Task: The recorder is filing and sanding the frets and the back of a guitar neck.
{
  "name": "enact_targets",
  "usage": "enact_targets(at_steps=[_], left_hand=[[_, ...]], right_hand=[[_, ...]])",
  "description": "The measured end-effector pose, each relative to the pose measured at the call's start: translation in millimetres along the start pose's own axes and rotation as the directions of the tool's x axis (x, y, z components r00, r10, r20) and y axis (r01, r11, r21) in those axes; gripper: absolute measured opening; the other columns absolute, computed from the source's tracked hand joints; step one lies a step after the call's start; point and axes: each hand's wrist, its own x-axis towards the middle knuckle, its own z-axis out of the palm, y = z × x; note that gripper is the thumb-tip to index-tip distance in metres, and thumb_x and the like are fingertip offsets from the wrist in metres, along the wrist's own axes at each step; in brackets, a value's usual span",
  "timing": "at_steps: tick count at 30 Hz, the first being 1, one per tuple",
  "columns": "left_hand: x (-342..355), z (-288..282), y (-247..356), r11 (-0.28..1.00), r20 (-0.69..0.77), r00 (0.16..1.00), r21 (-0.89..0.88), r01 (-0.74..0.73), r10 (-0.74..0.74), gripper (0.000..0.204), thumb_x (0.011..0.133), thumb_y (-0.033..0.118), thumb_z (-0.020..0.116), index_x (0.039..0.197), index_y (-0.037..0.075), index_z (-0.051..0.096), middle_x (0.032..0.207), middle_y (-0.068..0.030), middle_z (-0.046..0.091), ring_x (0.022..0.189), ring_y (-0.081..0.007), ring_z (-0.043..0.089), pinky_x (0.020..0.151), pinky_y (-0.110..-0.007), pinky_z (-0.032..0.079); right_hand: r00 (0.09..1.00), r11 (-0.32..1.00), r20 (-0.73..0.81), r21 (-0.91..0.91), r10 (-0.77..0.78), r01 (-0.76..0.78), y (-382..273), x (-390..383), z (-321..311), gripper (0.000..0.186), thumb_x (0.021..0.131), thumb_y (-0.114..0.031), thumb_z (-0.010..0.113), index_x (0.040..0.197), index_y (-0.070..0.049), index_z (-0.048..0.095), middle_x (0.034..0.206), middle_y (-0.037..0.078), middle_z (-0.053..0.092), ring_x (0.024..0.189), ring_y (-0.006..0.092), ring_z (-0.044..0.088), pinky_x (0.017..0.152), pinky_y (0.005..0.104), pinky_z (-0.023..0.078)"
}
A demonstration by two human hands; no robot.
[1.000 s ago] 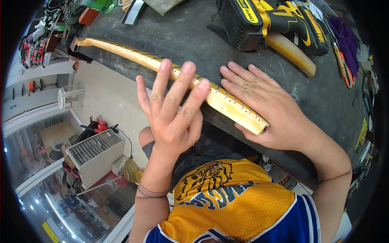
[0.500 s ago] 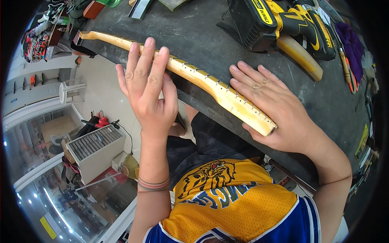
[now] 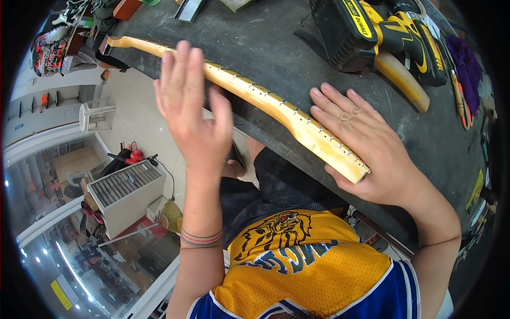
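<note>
A pale wooden guitar neck [image 3: 297, 125] with metal frets lies slantwise along the near edge of the dark workbench, its side with small dark dots turned up toward me. My right hand [image 3: 366, 141] holds its wide heel end, fingers stretched flat along the fretted side and thumb on the near side. Over the neck's upper left part is my left hand [image 3: 191, 111], fingers straight and thumb apart, slightly smeared by motion. It covers a stretch of the neck; whether it touches the wood I cannot tell. The narrow head end reaches the bench's far left corner.
On the dark workbench [image 3: 255, 32], a yellow-and-black cordless power tool [image 3: 409, 42] stands at the back right, beside a curved yellowish block [image 3: 402, 82]. A purple cloth [image 3: 463, 61] and hand tools lie farther right. Left on the floor are a white stool [image 3: 95, 114] and a slatted box [image 3: 127, 191].
My left hand has shifted slightly up and left along the guitar neck, its fingers drawn closer together. My right hand stays at the heel end. The whole view has shifted slightly.
</note>
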Motion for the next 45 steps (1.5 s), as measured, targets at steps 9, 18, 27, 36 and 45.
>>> enact_targets(at_steps=[9, 18, 27, 36, 45], left_hand=[[-33, -7, 44, 0.956, 0.128, 0.967, -0.225, -0.189, 0.222, 0.063, 0.101, 0.006, 0.072, 0.162, 0.02, 0.077, 0.172, -0.006, 0.071, 0.169, -0.0414, 0.055, 0.143, -0.07, 0.02], [12, -7, -54, 0.998, -0.007, 0.999, 0.047, -0.044, 0.044, 0.066, 0.102, -0.008, 0.066, 0.167, 0.002, 0.069, 0.177, -0.0217, 0.063, 0.17, -0.0427, 0.052, 0.141, -0.053, 0.036], [-13, -57, 21, -0.243, 0.504, 0.544, -0.842, 0.481, -0.671, 0.053, 0.121, 0.022, 0.067, 0.165, -0.002, 0.052, 0.147, -0.0175, 0.072, 0.123, -0.0257, 0.077, 0.106, -0.049, 0.067], [-42, -96, 61, -0.353, 0.54, 0.527, -0.837, 0.418, -0.656, 0.033, 0.124, 0.019, 0.062, 0.152, 0.001, 0.058, 0.135, -0.0205, 0.077, 0.126, -0.0342, 0.081, 0.114, -0.053, 0.066], [-29, -165, 57, -0.182, 0.36, 0.692, -0.93, 0.32, -0.625, 0.056, 0.122, 0.03, 0.069, 0.168, 0.005, 0.049, 0.116, -0.0079, 0.067, 0.088, -0.0202, 0.077, 0.079, -0.037, 0.068]], right_hand=[[1.0, 0.999, 0.02, -0.044, 0.024, -0.023, -8, 5, -5, 0.09, 0.085, -0.013, 0.086, 0.171, -0.003, 0.06, 0.183, 0.02, 0.056, 0.174, 0.0382, 0.047, 0.144, 0.0603, 0.033], [0.999, 0.999, 0.01, -0.044, 0.033, -0.032, -12, 6, -4, 0.088, 0.088, -0.012, 0.086, 0.172, -0.002, 0.059, 0.181, 0.02, 0.057, 0.173, 0.0396, 0.048, 0.144, 0.061, 0.032], [0.984, 0.975, 0.019, -0.134, -0.175, 0.176, -27, -5, 17, 0.074, 0.103, -0.01, 0.08, 0.172, -0.005, 0.056, 0.176, 0.032, 0.057, 0.156, 0.0466, 0.064, 0.13, 0.0611, 0.052], [0.954, 0.943, 0.108, -0.151, -0.281, 0.295, -81, -28, 31, 0.076, 0.1, -0.005, 0.079, 0.17, 0.006, 0.053, 0.178, 0.031, 0.055, 0.164, 0.0418, 0.059, 0.133, 0.0568, 0.05], [0.89, 0.827, 0.215, -0.332, -0.402, 0.453, -115, -58, 47, 0.028, 0.104, -0.017, 0.073, 0.129, -0.009, 0.085, 0.174, 0.012, 0.066, 0.167, 0.0334, 0.057, 0.14, 0.0607, 0.037]])
